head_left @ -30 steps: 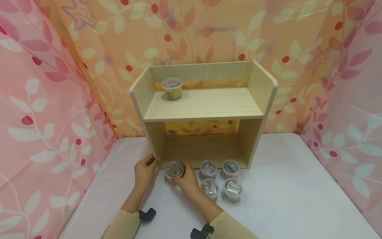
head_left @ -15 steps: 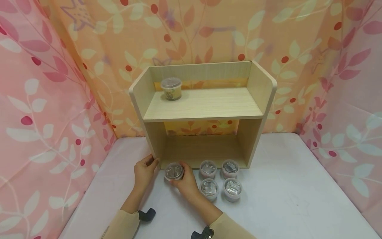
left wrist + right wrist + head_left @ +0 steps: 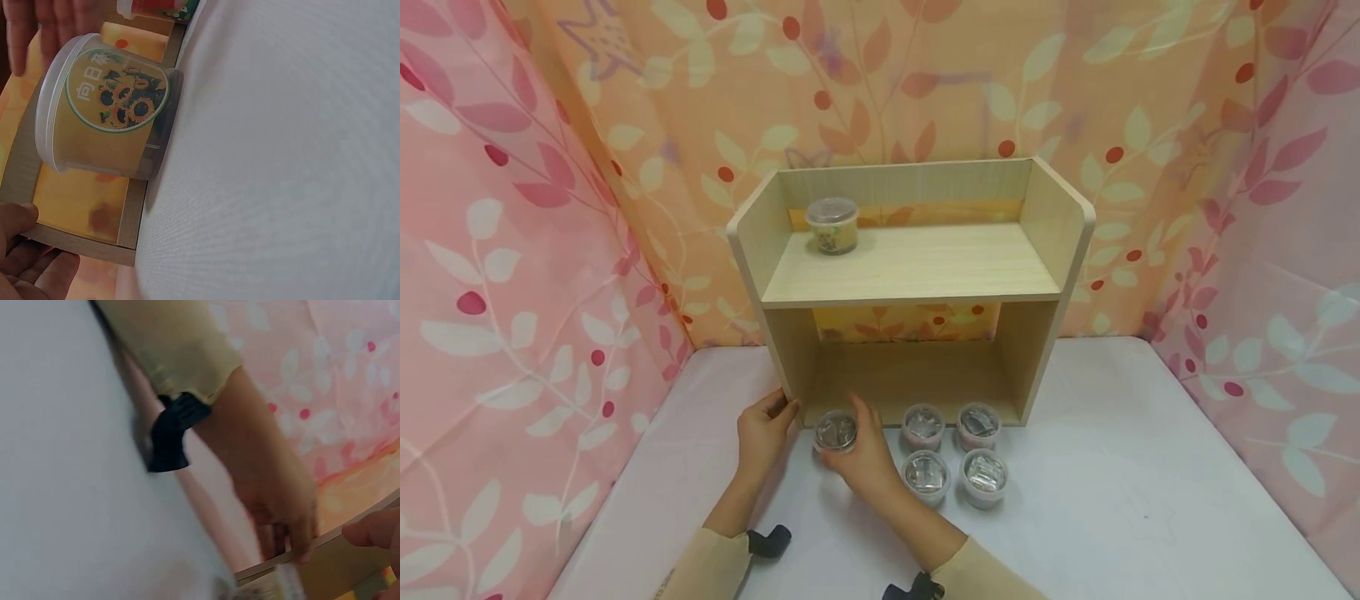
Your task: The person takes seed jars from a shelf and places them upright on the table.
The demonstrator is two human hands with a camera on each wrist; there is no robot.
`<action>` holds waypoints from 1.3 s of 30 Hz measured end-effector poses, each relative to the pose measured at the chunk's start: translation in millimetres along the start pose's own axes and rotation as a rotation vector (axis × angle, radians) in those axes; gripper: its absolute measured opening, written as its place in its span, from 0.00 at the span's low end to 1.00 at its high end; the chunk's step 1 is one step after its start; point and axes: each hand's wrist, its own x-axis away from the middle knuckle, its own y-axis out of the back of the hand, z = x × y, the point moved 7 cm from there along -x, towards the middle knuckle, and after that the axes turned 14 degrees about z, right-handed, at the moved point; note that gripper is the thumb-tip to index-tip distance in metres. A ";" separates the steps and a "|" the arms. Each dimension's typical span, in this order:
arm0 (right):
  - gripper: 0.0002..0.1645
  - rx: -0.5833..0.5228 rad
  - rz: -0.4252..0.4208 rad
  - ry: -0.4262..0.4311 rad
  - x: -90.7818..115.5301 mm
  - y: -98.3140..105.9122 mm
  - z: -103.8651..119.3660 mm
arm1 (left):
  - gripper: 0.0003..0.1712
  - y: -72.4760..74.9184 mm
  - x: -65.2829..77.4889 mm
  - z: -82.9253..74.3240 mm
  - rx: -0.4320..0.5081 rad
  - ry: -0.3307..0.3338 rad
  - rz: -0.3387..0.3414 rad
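Observation:
In the head view my left hand (image 3: 763, 429) pinches the lower front edge of the left side panel of a pale wooden shelf unit (image 3: 910, 296). The left wrist view shows its thumb and fingers on either side of that panel. A lidded plastic tub (image 3: 836, 432) stands on the table just in front of the shelf's left end. Its sunflower label and yellowish content show in the left wrist view, where the same tub (image 3: 106, 112) appears sideways. My right hand (image 3: 868, 454) is beside this tub with thumb and fingers spread, apart from its wall in the left wrist view.
Several lidded tubs (image 3: 926, 475) with silvery packets under their lids stand in front of the shelf's right half. One more tub (image 3: 832, 227) sits on the upper board at left. Floral curtains (image 3: 925, 75) enclose the white table (image 3: 1120, 467).
My right hand has loosened from round the tub, its fingers spreading and drawing slightly away. The tub stays nearly where it was. My left hand keeps its hold on the shelf panel.

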 end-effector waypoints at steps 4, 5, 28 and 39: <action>0.57 -0.019 0.040 0.037 3.5 13.2 28.9 | 0.17 -0.1 0.8 -1.0 -0.002 0.007 0.004; 0.56 -0.020 0.046 0.044 3.9 17.4 37.0 | 0.18 -0.2 0.8 -1.2 -0.003 0.008 0.007; 0.47 -0.155 0.023 0.276 -69.6 149.2 202.5 | 0.18 -1.2 1.0 -1.8 0.032 -0.007 0.027; 0.52 -0.116 -0.056 0.127 -131.6 152.0 186.2 | 0.17 -0.7 0.1 -0.3 0.024 -0.013 0.018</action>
